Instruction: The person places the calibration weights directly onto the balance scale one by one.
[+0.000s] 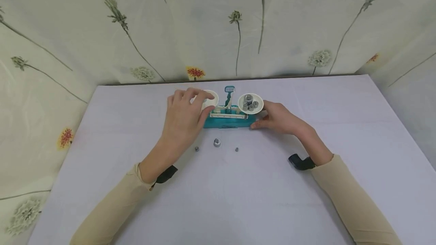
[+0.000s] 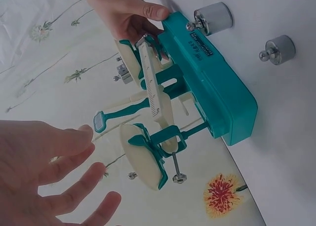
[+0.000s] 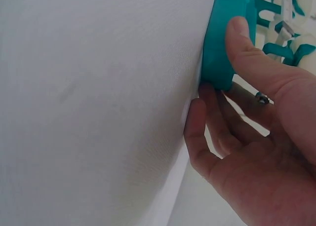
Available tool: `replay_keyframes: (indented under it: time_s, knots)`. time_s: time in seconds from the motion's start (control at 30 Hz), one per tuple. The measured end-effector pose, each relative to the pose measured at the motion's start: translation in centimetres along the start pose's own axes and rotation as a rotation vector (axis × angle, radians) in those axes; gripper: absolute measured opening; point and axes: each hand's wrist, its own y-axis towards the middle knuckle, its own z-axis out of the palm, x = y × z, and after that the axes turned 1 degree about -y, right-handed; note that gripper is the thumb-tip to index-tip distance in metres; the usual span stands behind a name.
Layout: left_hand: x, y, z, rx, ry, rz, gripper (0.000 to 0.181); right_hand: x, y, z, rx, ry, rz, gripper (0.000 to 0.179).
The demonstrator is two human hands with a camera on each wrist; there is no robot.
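Observation:
A teal balance scale point(image 1: 228, 123) with two white pans stands near the table's far edge. My right hand point(image 1: 281, 118) holds its right end, thumb point(image 3: 240, 28) on the front of the base and the other fingers behind and at the end. Over the left pan point(image 1: 215, 99) hovers my left hand point(image 1: 182, 120), fingers spread and bent loosely, nothing visible between them. In the left wrist view a small metal weight point(image 2: 132, 175) shows beyond that pan's edge. Several metal weights point(image 1: 250, 103) crowd the right pan point(image 1: 260, 105).
In front of the scale, three loose weights stand on the white table: a larger one point(image 1: 217, 143) between two small ones, left point(image 1: 196, 149) and right point(image 1: 237, 149). A flower-patterned curtain point(image 1: 204, 29) hangs behind the table's far edge.

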Motion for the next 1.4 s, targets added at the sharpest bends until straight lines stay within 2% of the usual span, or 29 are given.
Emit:
replay_keyframes:
  time_s: [0.37,0.63,0.97,1.4]
  knots:
    - [0.1,-0.6,0.1,0.001,0.005,0.012,0.025,0.1,0.1,-0.1,0.006,0.011,0.011,0.075]
    - [-0.2,-1.1,0.4,-0.008,-0.015,0.05,0.023,0.0,0.1,0.0,0.008,0.007,0.013,0.077]
    - [-0.5,-1.8,0.7,0.053,-0.03,0.046,0.025,0.2,0.0,-0.1,0.011,0.016,0.021,0.075]
    - [-0.9,-2.7,1.3,0.071,-0.061,0.099,0.024,0.2,0.0,-0.1,0.005,0.012,0.012,0.075]
